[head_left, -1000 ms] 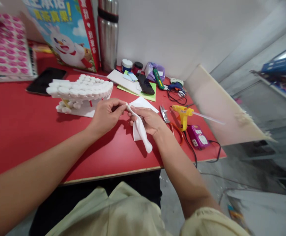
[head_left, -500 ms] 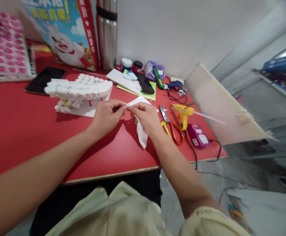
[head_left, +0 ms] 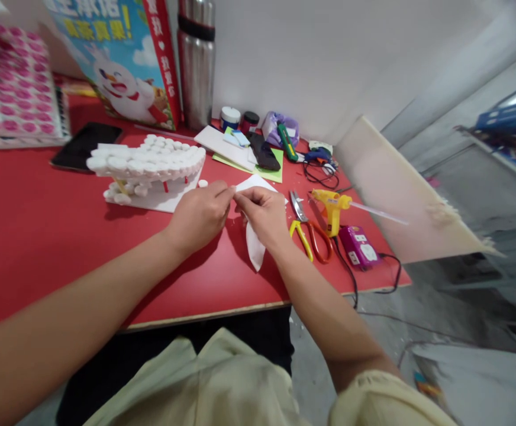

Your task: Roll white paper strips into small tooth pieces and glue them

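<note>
My right hand is closed in a pinch, with a strip of white tissue hanging below its fingers. My left hand meets it at the fingertips, also pinched closed; whatever lies between those fingers is too small and hidden to name. Behind my hands a white sheet lies on the red table. A small white round piece rests just beyond my left hand. To its left stands a model covered in rounded white pieces, with red posts, on a white base.
Red-and-yellow-handled pliers, a yellow glue gun and a purple power adapter lie to the right. Further back are a green cutter, paint jars, a steel flask and a black phone.
My left hand has rolled over, so its back now faces up and hides the fingertips. The small white round piece beyond it has come into view. My right hand keeps its pinch.
</note>
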`<state>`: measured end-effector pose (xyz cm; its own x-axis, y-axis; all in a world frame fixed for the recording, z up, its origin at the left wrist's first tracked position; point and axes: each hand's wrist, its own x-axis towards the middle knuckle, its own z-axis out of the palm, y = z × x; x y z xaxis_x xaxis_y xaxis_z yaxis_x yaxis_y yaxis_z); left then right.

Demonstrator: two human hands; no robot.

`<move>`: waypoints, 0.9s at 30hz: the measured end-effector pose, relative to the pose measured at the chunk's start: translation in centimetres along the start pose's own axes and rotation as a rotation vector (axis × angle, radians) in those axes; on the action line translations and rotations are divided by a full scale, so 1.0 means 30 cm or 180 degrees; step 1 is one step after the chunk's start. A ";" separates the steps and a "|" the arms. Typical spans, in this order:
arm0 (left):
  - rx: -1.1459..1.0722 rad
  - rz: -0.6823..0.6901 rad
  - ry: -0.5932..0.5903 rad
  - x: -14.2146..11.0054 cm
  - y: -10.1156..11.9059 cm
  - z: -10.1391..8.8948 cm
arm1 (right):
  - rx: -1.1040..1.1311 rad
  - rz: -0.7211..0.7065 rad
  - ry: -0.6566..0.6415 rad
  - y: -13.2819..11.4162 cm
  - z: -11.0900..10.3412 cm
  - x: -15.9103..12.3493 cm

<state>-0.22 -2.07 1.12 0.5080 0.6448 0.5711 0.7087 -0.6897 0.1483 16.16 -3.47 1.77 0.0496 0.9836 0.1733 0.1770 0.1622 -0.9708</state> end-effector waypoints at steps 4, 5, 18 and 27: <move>-0.0098 -0.0031 0.0159 -0.001 -0.006 0.001 | 0.0671 0.0318 -0.0154 0.000 -0.002 0.005; -0.0167 -0.0019 0.0225 -0.003 -0.009 0.004 | 0.0858 0.0422 -0.0160 -0.001 -0.003 0.006; -0.2270 -0.0984 0.0492 0.007 0.013 0.008 | 0.0466 0.0316 -0.0095 -0.027 -0.009 0.006; -0.2143 -0.0747 0.0614 0.002 0.001 0.010 | 0.0708 0.0416 -0.0165 -0.033 -0.008 0.005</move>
<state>-0.03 -1.94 0.91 0.2409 0.7736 0.5861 0.3027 -0.6336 0.7120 16.23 -3.50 2.79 0.0063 0.9991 0.0409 -0.0483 0.0412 -0.9980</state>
